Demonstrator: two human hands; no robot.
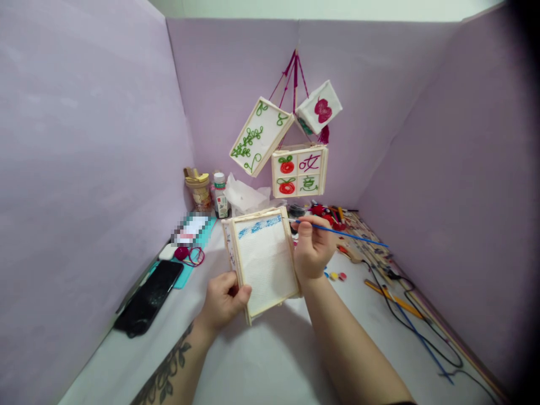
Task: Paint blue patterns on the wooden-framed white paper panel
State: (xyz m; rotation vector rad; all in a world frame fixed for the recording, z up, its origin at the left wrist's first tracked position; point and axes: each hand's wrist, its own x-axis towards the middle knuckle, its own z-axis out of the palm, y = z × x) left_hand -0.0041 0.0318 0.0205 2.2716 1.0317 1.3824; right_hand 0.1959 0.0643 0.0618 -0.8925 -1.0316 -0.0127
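Observation:
A box-shaped lantern with a pale wooden frame and white panels point(270, 264) is held up, tilted, above the table. Its facing panel carries a band of blue dabs along the top, and more blue marks show on the left side. My left hand point(225, 298) grips the lower left edge, thumb on the front. In my right hand point(314, 247) is a thin blue paintbrush point(354, 235), pinched near its bristle end. The brush tip is at the frame's upper right corner; whether it touches cannot be made out. The right hand's heel is close against the frame's right edge.
Decorated lanterns point(261, 136) hang from purple cords at the back. Left stand a bottle point(220, 196), a cup point(198, 191), a black phone point(152, 295) and purple thread point(182, 253). Right lie paint pots point(334, 276), a yellow cutter point(405, 304), a black cable point(447, 343) and another brush point(424, 343).

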